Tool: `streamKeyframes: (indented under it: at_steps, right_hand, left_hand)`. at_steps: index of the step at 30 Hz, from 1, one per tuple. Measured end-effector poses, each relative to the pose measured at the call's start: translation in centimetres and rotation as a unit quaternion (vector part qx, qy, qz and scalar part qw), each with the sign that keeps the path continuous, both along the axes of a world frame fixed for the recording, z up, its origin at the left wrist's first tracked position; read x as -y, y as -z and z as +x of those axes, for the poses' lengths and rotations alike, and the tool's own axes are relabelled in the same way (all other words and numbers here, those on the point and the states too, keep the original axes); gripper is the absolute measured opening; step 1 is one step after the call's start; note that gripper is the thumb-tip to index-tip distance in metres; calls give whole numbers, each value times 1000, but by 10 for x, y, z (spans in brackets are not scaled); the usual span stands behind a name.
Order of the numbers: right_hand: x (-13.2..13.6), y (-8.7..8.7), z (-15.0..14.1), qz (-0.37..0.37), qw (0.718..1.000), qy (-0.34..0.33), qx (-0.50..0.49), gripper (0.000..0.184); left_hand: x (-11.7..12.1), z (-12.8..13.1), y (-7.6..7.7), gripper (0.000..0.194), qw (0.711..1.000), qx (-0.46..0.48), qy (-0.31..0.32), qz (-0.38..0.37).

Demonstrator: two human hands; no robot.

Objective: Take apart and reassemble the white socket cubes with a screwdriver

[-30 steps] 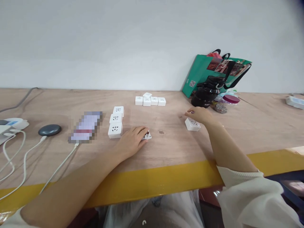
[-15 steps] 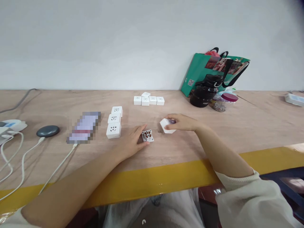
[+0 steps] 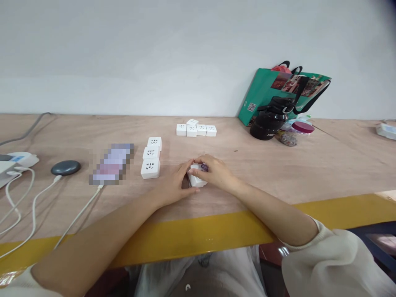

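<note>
The white socket cover had moved left on the counter, pinched by fingers of the right hand; those of the left hand spread beside it. Alignment seemed underway, next calling for level seating.

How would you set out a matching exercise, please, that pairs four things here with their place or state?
Column one
1. Right hand
2. Black bottle
3. Dark round disc
4. White sockets nearest the left hand

Column two
A. Joined to a white cable
B. Three, set in a line
C. In front of a green bag
D. Holding a white block

Right pairs: 1-D, 2-C, 3-A, 4-B.
</note>
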State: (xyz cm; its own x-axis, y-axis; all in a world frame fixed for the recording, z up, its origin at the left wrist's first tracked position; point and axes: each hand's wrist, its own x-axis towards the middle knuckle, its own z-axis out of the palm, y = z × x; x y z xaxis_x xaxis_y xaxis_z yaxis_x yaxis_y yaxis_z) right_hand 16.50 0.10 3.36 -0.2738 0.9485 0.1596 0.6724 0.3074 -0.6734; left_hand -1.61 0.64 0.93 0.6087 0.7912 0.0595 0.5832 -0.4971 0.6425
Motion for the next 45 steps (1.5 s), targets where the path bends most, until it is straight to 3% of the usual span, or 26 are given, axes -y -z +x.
streamKeyframes:
  at_steps: [6,9,11,14,19,23,27,36,38,40,43,45]
  right_hand:
    - [-6,-5,13,-121,982,-42,-136,30]
    - [-9,-11,25,-158,976,-63,-138,36]
    - [-11,-11,31,-169,973,-118,-108,45]
    - [-12,-7,35,-157,965,-203,-60,60]
    - [-8,-3,32,-66,977,-203,8,64]
    - [-5,-4,28,-19,978,-206,6,62]
    - [-5,-2,27,-21,980,-197,1,58]
    - [-9,3,29,-40,974,-223,13,60]
    - [-20,1,40,-37,982,-184,6,50]
    - [-36,1,61,-1,999,-32,6,30]
    - [-57,8,104,34,973,217,75,26]
    - [-65,15,131,5,963,254,93,26]
  left_hand:
    - [-3,-5,8,81,1000,19,-13,-6]
    - [-4,-6,7,77,999,36,3,-7]
    - [-4,-6,5,70,999,41,13,-10]
    - [-5,-8,3,63,998,47,10,-32]
    - [-6,-10,3,61,994,76,4,-79]
    - [-8,-11,6,61,986,121,13,-112]
    - [-9,-12,8,61,984,125,17,-123]
    - [-8,-15,-1,56,998,17,-6,-59]
    - [-7,-14,-4,56,998,6,-8,-63]
    - [-5,-13,-4,55,998,-3,-23,-59]
    - [-2,-10,-2,55,997,-9,-58,-45]
    - [-1,-8,0,55,997,-10,-73,-38]
